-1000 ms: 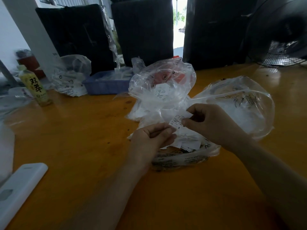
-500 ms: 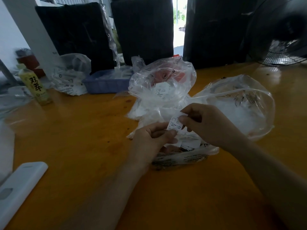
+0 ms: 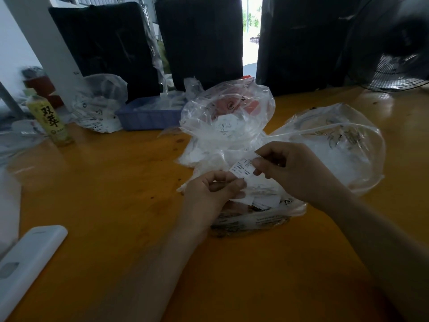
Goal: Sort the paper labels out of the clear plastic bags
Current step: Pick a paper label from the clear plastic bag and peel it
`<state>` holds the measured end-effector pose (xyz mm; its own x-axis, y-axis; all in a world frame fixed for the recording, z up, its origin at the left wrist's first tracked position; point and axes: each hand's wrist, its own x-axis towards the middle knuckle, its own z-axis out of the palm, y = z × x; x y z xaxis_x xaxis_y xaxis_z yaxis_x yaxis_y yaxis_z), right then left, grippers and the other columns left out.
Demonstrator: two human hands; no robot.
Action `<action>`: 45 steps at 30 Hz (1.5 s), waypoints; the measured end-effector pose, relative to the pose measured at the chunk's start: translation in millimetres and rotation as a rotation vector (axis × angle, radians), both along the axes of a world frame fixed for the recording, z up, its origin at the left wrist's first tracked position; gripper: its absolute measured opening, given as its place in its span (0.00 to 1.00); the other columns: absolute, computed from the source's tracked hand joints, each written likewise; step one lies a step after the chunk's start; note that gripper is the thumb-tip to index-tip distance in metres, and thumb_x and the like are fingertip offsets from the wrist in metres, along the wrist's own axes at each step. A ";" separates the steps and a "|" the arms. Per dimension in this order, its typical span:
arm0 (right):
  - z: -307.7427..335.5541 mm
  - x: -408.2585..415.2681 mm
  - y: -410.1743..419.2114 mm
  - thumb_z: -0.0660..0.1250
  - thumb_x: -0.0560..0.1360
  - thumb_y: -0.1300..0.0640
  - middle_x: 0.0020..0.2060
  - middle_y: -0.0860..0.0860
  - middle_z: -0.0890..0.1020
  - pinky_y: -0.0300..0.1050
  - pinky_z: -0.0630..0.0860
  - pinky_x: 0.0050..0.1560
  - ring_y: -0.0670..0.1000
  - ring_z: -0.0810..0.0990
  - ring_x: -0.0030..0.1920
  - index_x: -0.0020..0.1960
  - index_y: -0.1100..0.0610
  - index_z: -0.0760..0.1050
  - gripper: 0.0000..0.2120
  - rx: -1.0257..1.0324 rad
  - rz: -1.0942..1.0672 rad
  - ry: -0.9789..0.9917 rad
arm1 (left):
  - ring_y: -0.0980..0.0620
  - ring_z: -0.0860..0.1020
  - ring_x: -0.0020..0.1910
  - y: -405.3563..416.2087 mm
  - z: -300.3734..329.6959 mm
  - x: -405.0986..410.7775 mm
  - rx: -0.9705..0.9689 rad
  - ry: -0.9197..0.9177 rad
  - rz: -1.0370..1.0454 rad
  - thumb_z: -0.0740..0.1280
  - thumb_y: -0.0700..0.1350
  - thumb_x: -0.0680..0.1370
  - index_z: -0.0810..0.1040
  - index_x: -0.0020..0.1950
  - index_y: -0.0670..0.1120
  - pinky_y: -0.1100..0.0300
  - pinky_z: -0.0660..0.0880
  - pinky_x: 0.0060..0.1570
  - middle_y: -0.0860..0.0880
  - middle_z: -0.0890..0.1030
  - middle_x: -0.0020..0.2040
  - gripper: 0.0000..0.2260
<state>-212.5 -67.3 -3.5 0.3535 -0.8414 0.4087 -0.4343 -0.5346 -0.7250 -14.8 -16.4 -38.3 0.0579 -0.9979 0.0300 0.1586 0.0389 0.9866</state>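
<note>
Orange-brown wooden tabletop point(image 3: 120, 205) under dim light, dark chair backs and a floor fan behind.

Right hand point(image 3: 290, 170) pinches the small white printed paper label point(image 3: 242, 169) at its right edge, thumb + forefinger. Left hand point(image 3: 213, 191) is curled w/ fingertips closed at the label's lower left corner; looks like it also holds a thin bit of clear film there, can't tell for sure. Label sits between both hands, just above the pile.

Beneath: a heap of loose white paper slips point(image 3: 260, 198) on flattened printed clear plastic bags point(image 3: 255, 219). Behind, a crumpled clear plastic bag w/ a label inside point(image 3: 227, 117); to the right, a puffed-up clear bag point(image 3: 336, 147).

Handling, by my read: label is v. light, thin, floppy, tears or creases easily, so grip by edge or corner, pull flat, no twisting. Bags are soft, slippery, prob. clingy; hold film near the opening w/ the other hand.

Further out: blue plastic tray point(image 3: 148, 117), yellow-green drink bottle point(image 3: 50, 117), white flat device point(image 3: 27, 259) at near left.
</note>
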 end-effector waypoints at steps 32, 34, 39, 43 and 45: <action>2.1 1.9 1.6 0.74 0.77 0.55 0.37 0.40 0.85 0.31 0.77 0.41 0.41 0.84 0.38 0.49 0.50 0.79 0.04 -0.014 -0.094 -0.155 | 0.42 0.88 0.50 -2.3 -2.3 0.8 0.004 0.091 0.039 0.77 0.38 0.74 0.86 0.52 0.39 0.61 0.83 0.49 0.42 0.88 0.51 0.08; 3.2 1.4 1.5 0.74 0.78 0.55 0.38 0.40 0.85 0.31 0.77 0.42 0.42 0.84 0.38 0.49 0.50 0.79 0.04 -0.008 -0.103 -0.182 | 0.43 0.88 0.50 -2.6 -2.8 1.5 0.015 0.107 0.041 0.75 0.35 0.77 0.87 0.51 0.40 0.62 0.83 0.49 0.41 0.88 0.51 0.04; 3.4 1.1 1.6 0.73 0.78 0.55 0.39 0.42 0.86 0.35 0.79 0.43 0.44 0.84 0.38 0.49 0.51 0.79 0.04 0.006 -0.085 -0.184 | 0.43 0.88 0.50 -1.0 0.8 0.5 0.009 0.129 0.020 0.77 0.40 0.70 0.87 0.51 0.40 0.62 0.83 0.48 0.39 0.88 0.49 0.11; 1.1 2.3 -0.5 0.75 0.76 0.54 0.38 0.43 0.85 0.32 0.77 0.41 0.43 0.84 0.38 0.50 0.51 0.80 0.05 -0.010 -0.097 -0.152 | 0.42 0.88 0.50 -1.4 1.2 0.1 0.006 0.158 0.012 0.79 0.42 0.66 0.89 0.47 0.44 0.62 0.83 0.49 0.39 0.88 0.50 0.10; 0.5 2.3 -1.4 0.75 0.76 0.54 0.38 0.44 0.85 0.33 0.77 0.41 0.43 0.84 0.38 0.50 0.51 0.80 0.05 -0.011 -0.097 -0.151 | 0.42 0.88 0.51 -1.7 1.0 0.6 0.002 0.164 0.010 0.79 0.42 0.65 0.89 0.46 0.44 0.61 0.83 0.49 0.39 0.88 0.50 0.11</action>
